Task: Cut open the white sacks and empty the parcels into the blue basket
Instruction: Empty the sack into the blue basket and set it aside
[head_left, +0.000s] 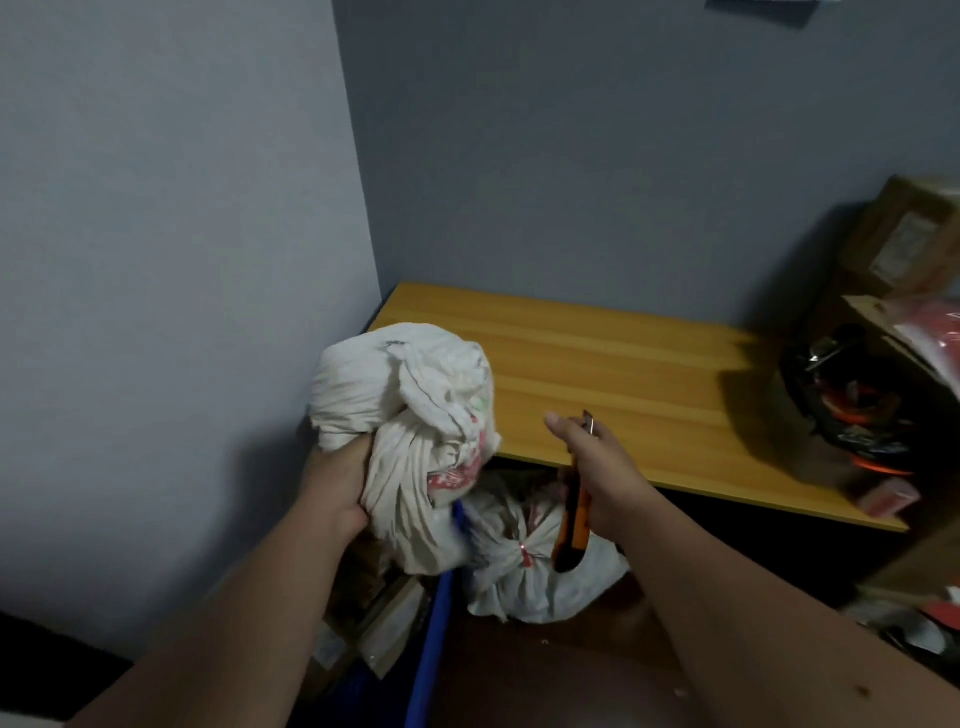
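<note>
L hand (337, 483) fingers grip sack (405, 415) at 9 o'clock, R hand (597, 467) fingers clench knife (574, 525): cutting step, next slit sack w/ care.

— What's your left hand (337, 486) doing?
— You grip a bunched white sack (410, 415) with it, held up in front of the table (623, 374).
— And your right hand (602, 473)?
— You hold an orange knife (574, 525) in it, blade end up, thumb out straight.
— Below your hands?
— You see a tied sack (524, 566) lying just beside the blue basket rim (431, 634).
— On the right?
— Boxes (904, 244) and a dark helmet (852, 405) at the table's end.
</note>
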